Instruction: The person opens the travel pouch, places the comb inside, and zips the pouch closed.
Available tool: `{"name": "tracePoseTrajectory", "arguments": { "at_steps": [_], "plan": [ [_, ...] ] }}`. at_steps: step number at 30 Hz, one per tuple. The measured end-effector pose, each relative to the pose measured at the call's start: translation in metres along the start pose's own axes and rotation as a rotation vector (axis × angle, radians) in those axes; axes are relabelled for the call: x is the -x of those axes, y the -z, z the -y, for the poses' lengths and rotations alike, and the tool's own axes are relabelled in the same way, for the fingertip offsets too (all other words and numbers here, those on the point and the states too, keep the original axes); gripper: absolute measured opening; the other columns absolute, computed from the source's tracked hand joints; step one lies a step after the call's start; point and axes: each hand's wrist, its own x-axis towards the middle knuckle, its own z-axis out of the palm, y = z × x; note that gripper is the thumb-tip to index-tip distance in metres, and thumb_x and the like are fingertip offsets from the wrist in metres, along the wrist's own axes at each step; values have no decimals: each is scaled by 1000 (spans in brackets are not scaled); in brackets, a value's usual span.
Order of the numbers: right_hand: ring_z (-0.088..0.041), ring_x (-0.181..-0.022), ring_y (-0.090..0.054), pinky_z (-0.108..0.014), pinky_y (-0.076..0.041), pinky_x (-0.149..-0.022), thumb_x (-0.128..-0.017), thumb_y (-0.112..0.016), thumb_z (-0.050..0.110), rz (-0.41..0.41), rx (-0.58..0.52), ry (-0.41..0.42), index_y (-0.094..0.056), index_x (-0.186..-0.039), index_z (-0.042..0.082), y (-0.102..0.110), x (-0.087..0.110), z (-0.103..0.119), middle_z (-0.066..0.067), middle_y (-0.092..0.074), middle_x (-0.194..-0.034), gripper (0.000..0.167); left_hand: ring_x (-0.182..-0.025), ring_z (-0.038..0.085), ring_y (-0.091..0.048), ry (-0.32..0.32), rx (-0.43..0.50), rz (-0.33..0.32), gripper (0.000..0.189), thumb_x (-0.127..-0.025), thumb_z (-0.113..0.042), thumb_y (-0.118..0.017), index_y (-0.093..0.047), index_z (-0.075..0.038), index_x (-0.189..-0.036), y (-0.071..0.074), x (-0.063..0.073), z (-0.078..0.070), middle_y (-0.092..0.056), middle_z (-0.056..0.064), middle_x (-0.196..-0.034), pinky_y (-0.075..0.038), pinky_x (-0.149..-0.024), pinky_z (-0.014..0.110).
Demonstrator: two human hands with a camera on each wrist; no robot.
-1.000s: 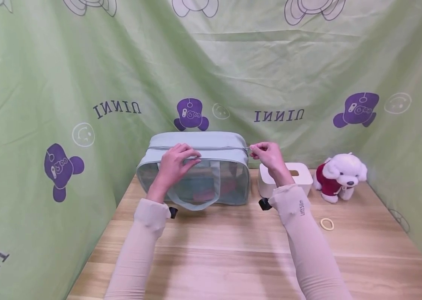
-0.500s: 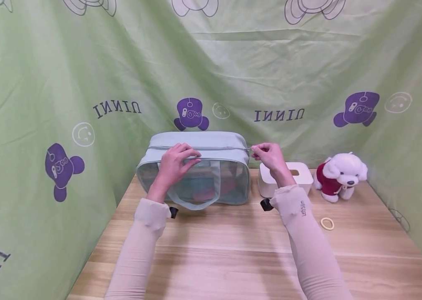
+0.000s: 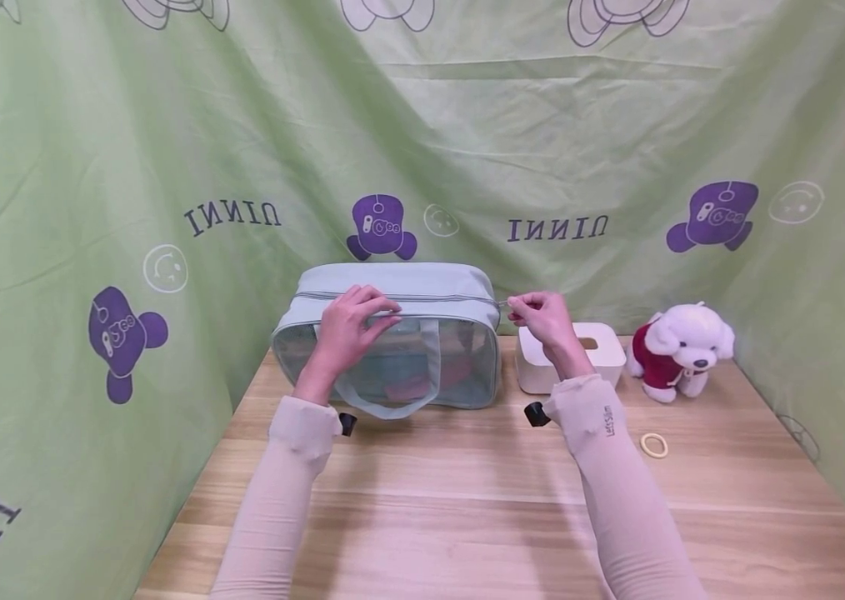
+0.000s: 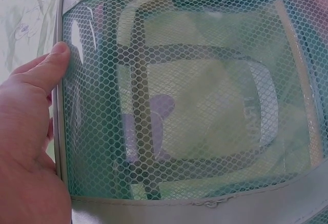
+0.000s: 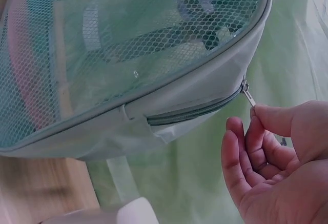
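A pale blue-green bag (image 3: 467,354) with a see-through mesh front stands on the table, its handle (image 3: 433,367) hanging down the front. My left hand (image 3: 347,329) holds the bag's top front edge. In the left wrist view, the thumb of my left hand (image 4: 28,116) lies against the piping, with the other fingers partly hidden behind it. At the bag's right end, my right hand (image 3: 548,325) pinches the zipper pull (image 5: 249,96) between thumb and forefinger. The zipper line (image 3: 422,297) runs along the top and down that end. Something pink shows dimly through the mesh.
A white tissue box (image 3: 606,354) stands just right of the bag, below my right hand. Farther right sits a white plush dog (image 3: 692,342) in red clothing. A cream ring (image 3: 653,446) lies on the wooden table (image 3: 422,508). Green curtain (image 3: 467,150) hangs behind.
My right hand has moved slightly right and down with the zipper pull, around the bag's right end. My left hand stays in place on the top edge.
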Motion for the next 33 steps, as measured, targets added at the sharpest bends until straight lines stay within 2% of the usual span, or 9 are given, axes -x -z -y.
{"name": "tracePoseTrajectory", "arguments": {
  "at_steps": [6, 11, 14, 17, 19, 24, 26, 30, 33],
  "plan": [
    [-2, -72, -67, -38, -52, -105, -103, -65, 17, -7, -20, -26, -65, -126, -10, 2, 1, -8, -6, -71, -98, 36, -92, 21, -64, 8, 6, -8, 12, -88, -24, -82, -80, -18, -98, 1, 1, -1, -72, 0, -95, -53, -79, 40],
    [-2, -72, -68, -44, -48, -111, -103, -65, 18, -8, -37, -38, -64, -129, -10, 1, 4, -13, -14, -71, -111, 38, -91, 21, -63, 3, 17, -16, 12, -88, -23, -82, -80, -17, -98, 0, 1, 0, -72, 0, -95, -52, -79, 40],
    [-2, -73, -68, -41, -51, -107, -103, -64, 17, -17, -39, -37, -65, -128, -9, 1, 6, -18, -21, -70, -118, 36, -90, 22, -63, -4, 20, -26, 12, -87, -23, -83, -79, -17, -97, -1, 2, 0, -72, 0, -94, -52, -79, 40],
    [-2, -72, -67, -34, -54, -98, -103, -65, 18, -28, -32, -38, -67, -125, -8, 1, 7, -24, -24, -71, -116, 34, -91, 22, -63, -4, 20, -24, 11, -88, -23, -82, -79, -17, -97, -1, 2, 0, -72, 0, -95, -52, -80, 41],
    [-2, -71, -67, -28, -55, -90, -103, -66, 18, -30, -33, -39, -67, -124, -8, 0, 7, -30, -18, -75, -103, 34, -91, 22, -63, 4, 21, -12, 11, -89, -23, -82, -79, -17, -98, 0, 3, 0, -72, 0, -95, -52, -80, 41],
    [-1, -70, -66, -18, -54, -79, -103, -66, 20, -28, -37, -55, -67, -125, -8, -3, 8, -39, -14, -75, -102, 36, -90, 22, -62, 7, 27, -5, 11, -89, -23, -81, -79, -17, -98, 0, 4, 0, -71, 1, -95, -51, -80, 41],
    [-1, -70, -66, -19, -54, -79, -102, -67, 20, -31, -32, -68, -68, -125, -8, -3, 9, -41, -16, -75, -105, 35, -90, 22, -62, -1, 27, -12, 11, -89, -23, -81, -79, -17, -98, -1, 4, 0, -71, 1, -95, -51, -80, 40],
    [-5, -74, -68, -20, -55, -80, -102, -68, 18, -30, -29, -91, -68, -123, -8, -6, 9, -47, 1, -72, -87, 34, -89, 22, -61, -7, 26, -18, 12, -88, -23, -82, -79, -17, -98, -2, 4, 0, -71, 0, -95, -50, -80, 40],
    [-7, -76, -70, -20, -57, -79, -101, -68, 16, -30, -38, -100, -67, -122, -11, -8, 9, -53, 0, -71, -89, 34, -88, 22, -61, -7, 24, -21, 12, -88, -23, -82, -79, -17, -97, -2, 4, -1, -71, 0, -94, -50, -78, 40]
  ]
}}
